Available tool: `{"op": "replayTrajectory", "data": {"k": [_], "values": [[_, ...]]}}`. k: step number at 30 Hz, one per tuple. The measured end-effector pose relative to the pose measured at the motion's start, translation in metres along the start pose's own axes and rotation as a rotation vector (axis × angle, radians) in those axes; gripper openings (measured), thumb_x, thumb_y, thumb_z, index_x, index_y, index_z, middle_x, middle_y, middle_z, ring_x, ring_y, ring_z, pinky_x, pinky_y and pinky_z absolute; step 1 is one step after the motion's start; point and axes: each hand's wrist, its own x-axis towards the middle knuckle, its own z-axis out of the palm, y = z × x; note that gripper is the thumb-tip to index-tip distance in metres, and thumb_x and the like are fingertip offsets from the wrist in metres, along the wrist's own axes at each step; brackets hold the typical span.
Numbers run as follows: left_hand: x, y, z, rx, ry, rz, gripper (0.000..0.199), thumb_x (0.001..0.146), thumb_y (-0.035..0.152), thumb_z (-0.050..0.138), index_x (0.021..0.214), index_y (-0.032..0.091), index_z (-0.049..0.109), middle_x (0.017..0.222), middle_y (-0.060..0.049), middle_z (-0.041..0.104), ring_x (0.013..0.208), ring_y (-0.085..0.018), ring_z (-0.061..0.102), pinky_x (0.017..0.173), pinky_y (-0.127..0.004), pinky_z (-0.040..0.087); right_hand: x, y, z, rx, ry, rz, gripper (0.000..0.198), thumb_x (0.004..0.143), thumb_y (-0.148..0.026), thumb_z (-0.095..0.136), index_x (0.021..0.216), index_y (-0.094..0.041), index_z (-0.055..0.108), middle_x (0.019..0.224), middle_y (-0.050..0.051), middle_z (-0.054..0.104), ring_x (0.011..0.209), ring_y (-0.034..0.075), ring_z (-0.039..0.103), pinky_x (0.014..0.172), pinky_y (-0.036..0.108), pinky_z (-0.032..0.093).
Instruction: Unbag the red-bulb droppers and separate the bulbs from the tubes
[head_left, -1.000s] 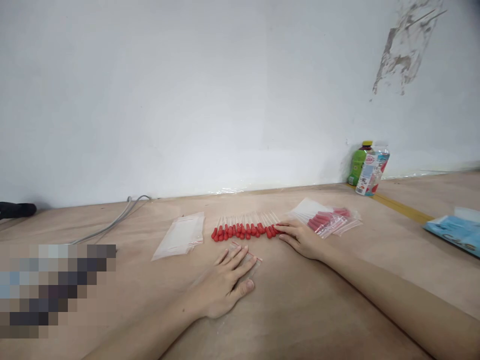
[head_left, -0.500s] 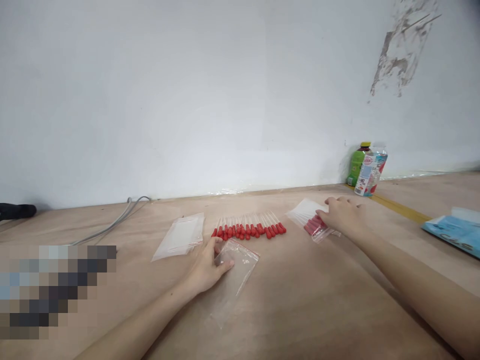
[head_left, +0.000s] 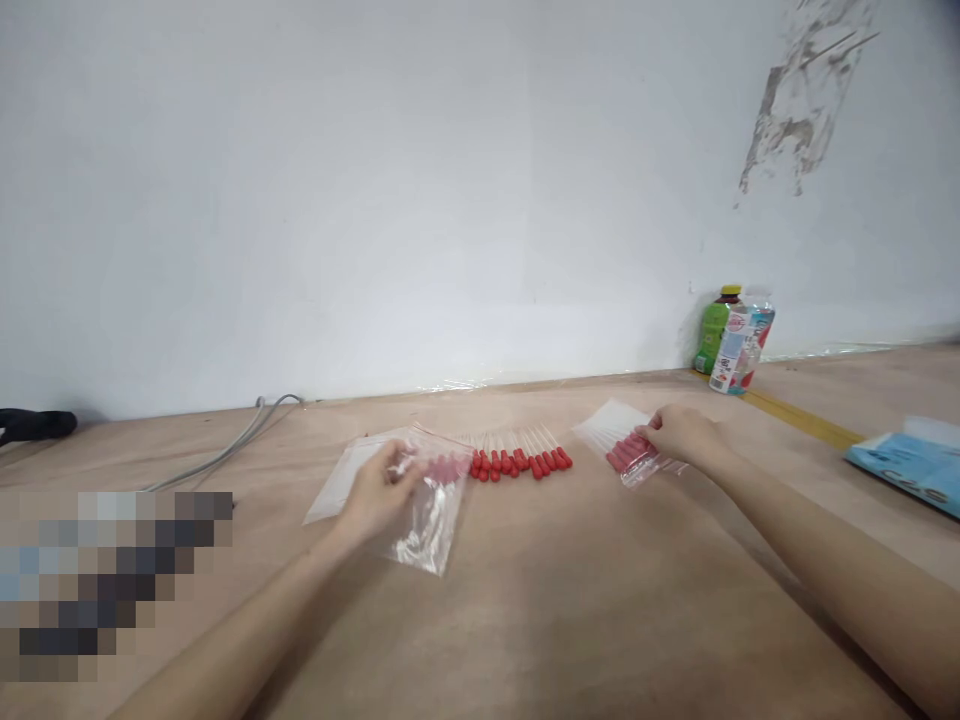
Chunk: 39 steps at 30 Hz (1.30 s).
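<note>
My left hand (head_left: 379, 490) pinches a clear zip bag (head_left: 431, 525), which is raised over part of the stack of flat bags (head_left: 328, 492) and the left end of a dropper row. Those glass droppers (head_left: 517, 462) lie side by side, red bulbs toward me; the leftmost ones show through the plastic. To the right, my right hand (head_left: 684, 436) has its fingertips closed on the edge of a filled zip bag (head_left: 621, 448) lying on the table. Several red-bulbed droppers are inside that bag.
Two bottles, one green with a yellow cap (head_left: 709, 335) and one patterned (head_left: 741, 348), stand against the wall at the back right. A blue packet (head_left: 904, 465) lies at the right. Grey cables (head_left: 244, 435) run along the left, near a black object (head_left: 37, 424).
My left hand has lifted the clear bag up and to the left, over the droppers' left end. My right hand's fingers have closed in on the filled bag's edge.
</note>
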Motion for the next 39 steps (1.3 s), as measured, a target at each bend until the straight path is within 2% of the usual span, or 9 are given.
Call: {"op": "replayTrajectory", "data": {"k": [6, 11, 17, 21, 23, 25, 28, 32, 39], "values": [[0.034, -0.036, -0.059, 0.110, 0.283, -0.164, 0.042, 0.071, 0.038, 0.056, 0.103, 0.017, 0.039, 0.074, 0.001, 0.053, 0.058, -0.015, 0.057, 0.052, -0.026, 0.045, -0.004, -0.014, -0.013, 0.064, 0.049, -0.006, 0.020, 0.078, -0.031, 0.043, 0.070, -0.017, 0.055, 0.077, 0.010, 0.065, 0.074, 0.023, 0.059, 0.059, 0.030, 0.038], [0.035, -0.068, -0.068, 0.299, 0.351, -0.180, 0.041, 0.068, 0.035, 0.061, 0.099, 0.018, 0.042, 0.073, -0.002, 0.056, 0.070, -0.024, 0.058, 0.062, -0.037, 0.044, -0.016, -0.041, -0.035, 0.471, 0.105, -0.121, 0.018, 0.080, -0.036, 0.044, 0.071, -0.020, 0.049, 0.079, 0.006, 0.065, 0.072, 0.019, 0.060, 0.062, 0.028, 0.042], [0.029, -0.046, -0.051, 0.433, 0.412, 0.080, 0.044, 0.074, 0.039, 0.055, 0.109, 0.015, 0.043, 0.113, -0.012, 0.047, 0.117, -0.037, 0.031, 0.097, -0.053, 0.020, -0.055, -0.079, -0.031, 1.119, -0.483, -0.326, 0.036, 0.071, -0.055, 0.055, 0.072, -0.020, 0.046, 0.074, 0.004, 0.066, 0.069, 0.017, 0.061, 0.059, 0.027, 0.045], [0.005, -0.002, -0.019, 0.394, 0.248, 0.302, 0.029, 0.082, 0.038, 0.046, 0.104, 0.020, 0.050, 0.111, -0.005, 0.053, 0.108, -0.021, 0.046, 0.096, -0.035, 0.035, -0.084, -0.103, -0.005, 1.179, -0.878, -0.506, 0.037, 0.071, -0.052, 0.058, 0.072, -0.017, 0.046, 0.072, 0.001, 0.064, 0.064, 0.011, 0.057, 0.057, 0.022, 0.040], [-0.016, 0.019, 0.001, 0.320, -0.020, 0.457, 0.031, 0.084, 0.036, 0.043, 0.111, 0.021, 0.049, 0.118, -0.005, 0.051, 0.112, -0.019, 0.045, 0.096, -0.033, 0.036, -0.095, -0.113, 0.007, 1.197, -0.981, -0.483, 0.038, 0.068, -0.052, 0.061, 0.070, -0.017, 0.045, 0.062, -0.003, 0.058, 0.054, 0.008, 0.051, 0.051, 0.020, 0.037], [-0.039, 0.034, 0.018, 0.280, -0.373, 0.597, 0.041, 0.084, 0.035, 0.045, 0.123, 0.024, 0.041, 0.130, -0.005, 0.043, 0.121, -0.020, 0.037, 0.101, -0.035, 0.032, -0.102, -0.120, 0.015, 1.214, -0.939, -0.441, 0.039, 0.064, -0.051, 0.065, 0.070, -0.017, 0.047, 0.061, -0.004, 0.055, 0.055, 0.008, 0.050, 0.053, 0.020, 0.038], [-0.059, 0.038, 0.032, 0.238, -0.626, 0.643, 0.057, 0.084, 0.034, 0.047, 0.135, 0.026, 0.023, 0.142, -0.004, 0.026, 0.128, -0.022, 0.028, 0.104, -0.037, 0.028, -0.105, -0.122, 0.020, 1.273, -0.769, -0.256, 0.041, 0.058, -0.046, 0.071, 0.075, -0.018, 0.048, 0.066, -0.004, 0.053, 0.062, 0.009, 0.052, 0.058, 0.023, 0.043], [-0.061, 0.028, 0.034, 0.265, -0.668, 0.564, 0.058, 0.087, 0.034, 0.040, 0.138, 0.027, 0.013, 0.142, -0.003, 0.024, 0.128, -0.021, 0.028, 0.104, -0.040, 0.029, -0.110, -0.112, 0.016, 1.349, -0.793, 0.048, 0.045, 0.059, -0.040, 0.072, 0.086, -0.020, 0.043, 0.067, -0.006, 0.051, 0.060, 0.010, 0.056, 0.059, 0.026, 0.050], [-0.058, 0.025, 0.032, 0.311, -0.646, 0.554, 0.053, 0.088, 0.037, 0.039, 0.136, 0.025, 0.021, 0.139, -0.003, 0.031, 0.126, -0.020, 0.031, 0.104, -0.038, 0.028, -0.130, -0.109, 0.004, 1.319, -1.034, 0.093, 0.052, 0.061, -0.016, 0.065, 0.103, -0.017, 0.034, 0.058, -0.006, 0.057, 0.048, 0.010, 0.058, 0.053, 0.025, 0.050]]}}
